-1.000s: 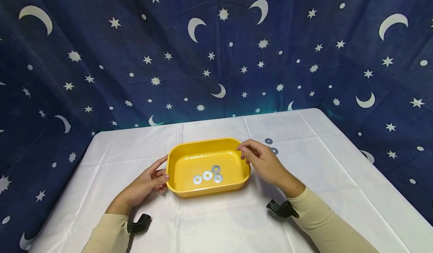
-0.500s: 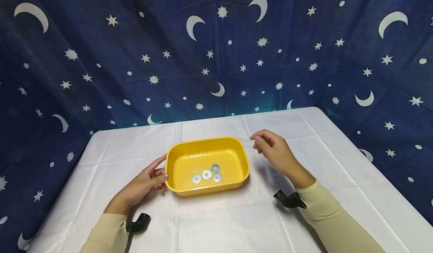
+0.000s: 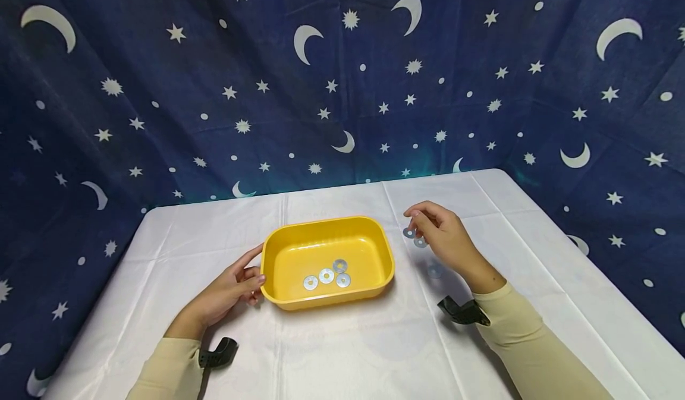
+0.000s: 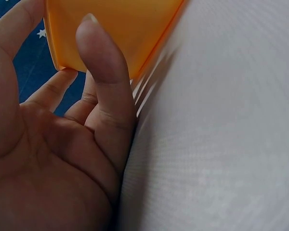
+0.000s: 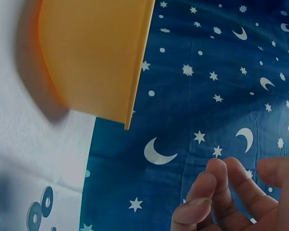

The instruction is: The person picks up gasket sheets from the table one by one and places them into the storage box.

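Observation:
A yellow plastic tray (image 3: 327,293) sits on the white table with several metal washers (image 3: 326,276) lying inside. My left hand (image 3: 222,293) rests against its left end, thumb at the near part of the rim and index finger farther back. In the left wrist view, these fingertips (image 4: 67,74) meet the tray's edge. To the right of the tray, my right hand (image 3: 444,233) hovers with loosely bent fingers and holds nothing visible. Loose washers (image 3: 420,242) lie on the cloth below its fingertips. Two overlapping washers (image 5: 33,216) show in the right wrist view.
White cloth (image 3: 342,352) covers the table. A dark blue curtain (image 3: 342,91) with moons and stars hangs behind and along both sides. Each sleeve cuff carries a black wrist mount, on the left (image 3: 218,352) and on the right (image 3: 462,311).
My right hand has moved from the tray's right rim rightward to above the loose washers, uncovering some of them. The left hand stays at the tray, and the washers inside lie as before.

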Demonstrator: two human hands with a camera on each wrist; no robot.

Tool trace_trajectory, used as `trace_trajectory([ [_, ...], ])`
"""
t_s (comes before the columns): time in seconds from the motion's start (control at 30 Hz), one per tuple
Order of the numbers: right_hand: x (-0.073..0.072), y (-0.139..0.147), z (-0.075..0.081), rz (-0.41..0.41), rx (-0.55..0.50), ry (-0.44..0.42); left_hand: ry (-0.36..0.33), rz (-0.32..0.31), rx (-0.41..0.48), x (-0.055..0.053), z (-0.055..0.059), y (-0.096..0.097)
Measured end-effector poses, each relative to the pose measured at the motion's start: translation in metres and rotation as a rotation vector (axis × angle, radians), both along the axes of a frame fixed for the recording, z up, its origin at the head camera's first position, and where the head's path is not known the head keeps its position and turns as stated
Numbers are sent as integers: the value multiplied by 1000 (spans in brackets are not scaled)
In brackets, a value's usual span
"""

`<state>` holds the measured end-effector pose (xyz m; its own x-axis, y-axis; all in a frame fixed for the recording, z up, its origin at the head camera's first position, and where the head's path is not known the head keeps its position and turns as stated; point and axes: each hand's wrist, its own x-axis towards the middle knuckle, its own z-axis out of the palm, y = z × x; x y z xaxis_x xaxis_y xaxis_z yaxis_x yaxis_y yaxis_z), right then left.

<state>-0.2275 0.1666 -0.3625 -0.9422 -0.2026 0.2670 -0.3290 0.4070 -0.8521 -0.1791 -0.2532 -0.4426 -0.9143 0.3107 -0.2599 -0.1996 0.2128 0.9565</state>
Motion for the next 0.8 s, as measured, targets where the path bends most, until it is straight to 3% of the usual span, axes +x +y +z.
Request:
trace_trajectory([
  [0.3,-7,8,0,-43,21,6,-8,5,-8,-1,1,-1],
  [0.57,3,5,17,-72,45,-35,-8,-2,-6,0,0,0],
  [0.8,-20,22,-11,-105,80,-61,-1,-6,-6,0,0,0],
])
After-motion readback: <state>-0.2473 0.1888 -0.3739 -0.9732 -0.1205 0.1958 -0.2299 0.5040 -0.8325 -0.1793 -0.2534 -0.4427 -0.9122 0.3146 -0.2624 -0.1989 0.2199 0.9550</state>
